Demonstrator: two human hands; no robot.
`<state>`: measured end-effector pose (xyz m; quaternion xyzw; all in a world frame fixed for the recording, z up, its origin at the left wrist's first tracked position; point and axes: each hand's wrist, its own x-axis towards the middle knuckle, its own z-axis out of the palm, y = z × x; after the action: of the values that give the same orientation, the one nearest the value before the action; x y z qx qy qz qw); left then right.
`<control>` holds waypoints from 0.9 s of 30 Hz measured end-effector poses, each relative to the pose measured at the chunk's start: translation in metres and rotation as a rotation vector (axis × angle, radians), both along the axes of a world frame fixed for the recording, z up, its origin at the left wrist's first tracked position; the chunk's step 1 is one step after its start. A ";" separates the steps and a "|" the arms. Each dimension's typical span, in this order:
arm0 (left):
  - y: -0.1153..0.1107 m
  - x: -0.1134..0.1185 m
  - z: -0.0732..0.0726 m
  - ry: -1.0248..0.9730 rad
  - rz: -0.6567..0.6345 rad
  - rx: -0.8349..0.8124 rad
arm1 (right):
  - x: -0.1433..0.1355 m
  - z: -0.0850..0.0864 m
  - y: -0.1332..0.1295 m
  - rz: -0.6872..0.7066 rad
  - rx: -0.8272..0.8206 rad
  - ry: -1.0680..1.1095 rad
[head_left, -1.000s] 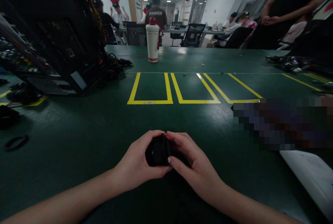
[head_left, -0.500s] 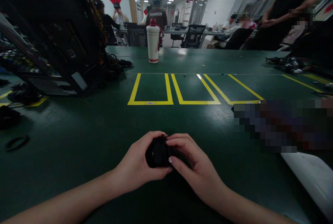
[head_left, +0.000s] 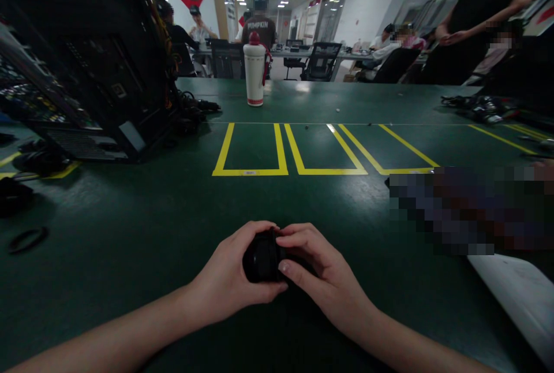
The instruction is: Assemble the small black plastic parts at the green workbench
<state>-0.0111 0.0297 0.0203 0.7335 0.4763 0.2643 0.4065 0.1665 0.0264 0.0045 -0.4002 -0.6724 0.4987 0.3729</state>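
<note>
Low in the middle of the head view, a rounded black object (head_left: 261,257) is held between both hands above the green table (head_left: 173,205). My left hand (head_left: 231,272) wraps around its left side, thumb below and fingers over the top. The fingertips and thumb of my right hand (head_left: 322,269) grip the rim on its right side. What the black object is cannot be made out. A black ring (head_left: 28,240) lies on the table at the far left.
A large black computer case (head_left: 95,67) with cables stands at the left. Beyond yellow tape outlines (head_left: 251,172) is a white bottle (head_left: 254,75). At the right are a blurred dark item, a white object (head_left: 515,286) and cables (head_left: 485,108). A person in black (head_left: 480,15) stands behind.
Both hands stay nearly in place around the black object, with only a very slight shift. A seated person's hands in the background have moved a little.
</note>
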 end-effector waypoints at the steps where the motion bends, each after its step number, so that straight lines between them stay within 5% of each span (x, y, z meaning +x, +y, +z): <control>1: 0.000 0.000 0.000 0.000 0.000 0.002 | 0.000 0.000 0.000 -0.001 0.022 -0.008; 27: 0.000 0.000 -0.001 -0.002 0.011 -0.001 | 0.000 -0.001 -0.001 0.015 -0.020 0.039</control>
<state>-0.0108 0.0300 0.0194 0.7305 0.4799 0.2671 0.4059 0.1661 0.0253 0.0039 -0.3889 -0.6629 0.5160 0.3782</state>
